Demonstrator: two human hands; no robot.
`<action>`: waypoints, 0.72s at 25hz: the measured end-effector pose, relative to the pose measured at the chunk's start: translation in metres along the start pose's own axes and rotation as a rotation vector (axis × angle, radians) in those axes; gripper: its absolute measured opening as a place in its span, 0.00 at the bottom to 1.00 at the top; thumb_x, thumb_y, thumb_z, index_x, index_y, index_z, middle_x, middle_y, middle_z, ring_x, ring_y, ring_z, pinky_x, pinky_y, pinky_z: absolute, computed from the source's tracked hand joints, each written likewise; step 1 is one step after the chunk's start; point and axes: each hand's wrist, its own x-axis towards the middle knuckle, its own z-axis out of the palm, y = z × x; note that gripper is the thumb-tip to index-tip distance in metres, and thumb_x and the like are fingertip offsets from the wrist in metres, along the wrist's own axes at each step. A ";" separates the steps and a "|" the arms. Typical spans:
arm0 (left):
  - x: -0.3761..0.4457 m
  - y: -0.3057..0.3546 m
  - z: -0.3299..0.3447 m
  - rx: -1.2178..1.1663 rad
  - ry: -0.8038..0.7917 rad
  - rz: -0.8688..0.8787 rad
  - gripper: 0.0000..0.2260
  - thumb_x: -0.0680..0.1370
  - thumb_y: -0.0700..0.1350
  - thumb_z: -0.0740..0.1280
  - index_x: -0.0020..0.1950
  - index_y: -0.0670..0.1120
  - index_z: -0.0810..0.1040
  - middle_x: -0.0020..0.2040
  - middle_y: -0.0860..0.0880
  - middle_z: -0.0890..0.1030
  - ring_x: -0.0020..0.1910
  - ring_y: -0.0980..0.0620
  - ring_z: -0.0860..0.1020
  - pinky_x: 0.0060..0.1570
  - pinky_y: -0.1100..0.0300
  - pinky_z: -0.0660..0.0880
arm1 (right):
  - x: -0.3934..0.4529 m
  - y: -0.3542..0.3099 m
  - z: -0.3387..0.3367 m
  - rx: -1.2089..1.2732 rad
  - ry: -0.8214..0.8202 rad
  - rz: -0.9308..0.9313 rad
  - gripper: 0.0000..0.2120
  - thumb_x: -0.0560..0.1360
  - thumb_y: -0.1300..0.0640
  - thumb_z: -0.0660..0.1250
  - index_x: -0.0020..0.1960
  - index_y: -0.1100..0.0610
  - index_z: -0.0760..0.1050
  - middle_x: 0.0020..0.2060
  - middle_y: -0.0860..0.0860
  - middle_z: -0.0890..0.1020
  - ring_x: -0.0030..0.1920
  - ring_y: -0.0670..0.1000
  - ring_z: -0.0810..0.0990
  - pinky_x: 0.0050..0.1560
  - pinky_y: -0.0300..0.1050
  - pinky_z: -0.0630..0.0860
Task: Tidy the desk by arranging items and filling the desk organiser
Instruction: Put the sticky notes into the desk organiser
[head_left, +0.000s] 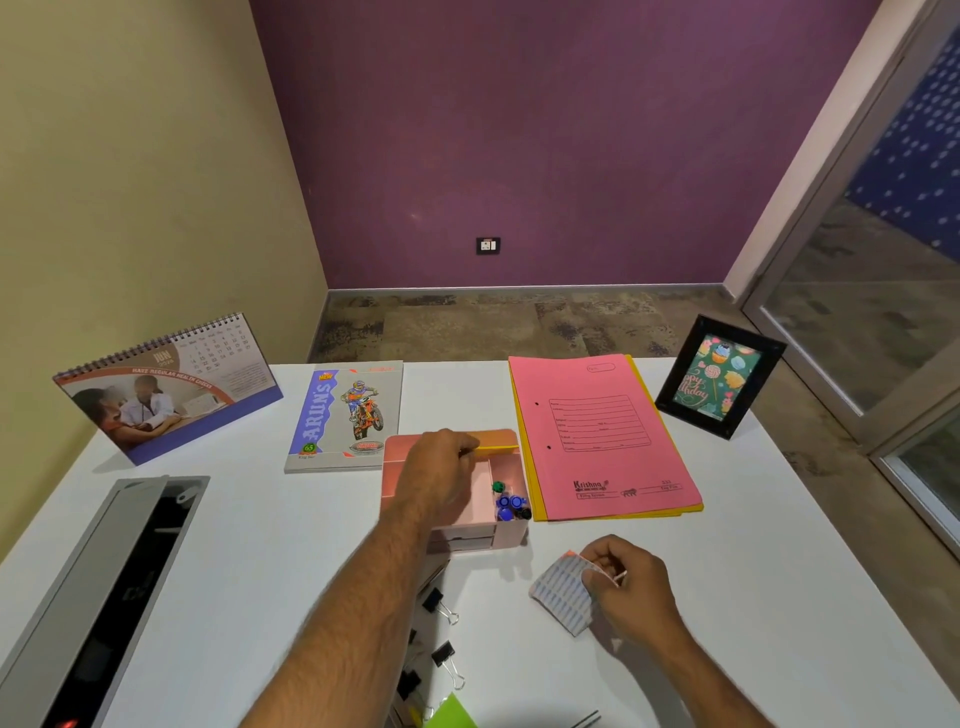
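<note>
A pink desk organiser (511, 535) stands in the middle of the white desk (260, 545). Its right compartment holds blue and green push pins (508, 503). My left hand (439, 467) reaches over the organiser and pinches a yellow pad of sticky notes (496, 448) at its back edge. My right hand (626, 584) rests on the desk to the right and grips a small white packet with blue print (561, 595). Several black binder clips (441, 652) lie near the front edge, beside a green sheet (452, 713).
A desk calendar (166, 387) stands at the back left. A notebook (345, 415) lies beside the organiser. Pink and yellow folders (597, 436) lie to the right, with a black photo frame (719, 376) behind them. A grey cable tray (93, 597) is open at the left.
</note>
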 end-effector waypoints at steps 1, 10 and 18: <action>-0.001 -0.002 0.001 0.011 -0.010 -0.005 0.13 0.80 0.42 0.65 0.64 0.45 0.80 0.61 0.47 0.82 0.58 0.48 0.79 0.61 0.57 0.72 | 0.002 -0.004 -0.002 0.014 0.009 -0.026 0.12 0.70 0.68 0.70 0.38 0.51 0.80 0.35 0.45 0.82 0.38 0.43 0.79 0.35 0.33 0.74; -0.008 0.017 -0.024 -0.183 -0.082 0.318 0.20 0.72 0.44 0.74 0.64 0.52 0.79 0.61 0.54 0.80 0.60 0.55 0.74 0.60 0.55 0.73 | 0.033 -0.085 -0.021 0.060 0.166 -0.366 0.10 0.70 0.67 0.74 0.49 0.57 0.85 0.41 0.45 0.81 0.44 0.45 0.80 0.42 0.32 0.75; -0.008 0.034 -0.041 -0.199 0.057 0.586 0.07 0.71 0.40 0.75 0.49 0.45 0.86 0.43 0.49 0.86 0.39 0.57 0.81 0.40 0.66 0.79 | 0.046 -0.130 -0.011 0.048 0.292 -0.514 0.13 0.68 0.65 0.76 0.51 0.55 0.83 0.44 0.43 0.81 0.46 0.40 0.78 0.46 0.36 0.76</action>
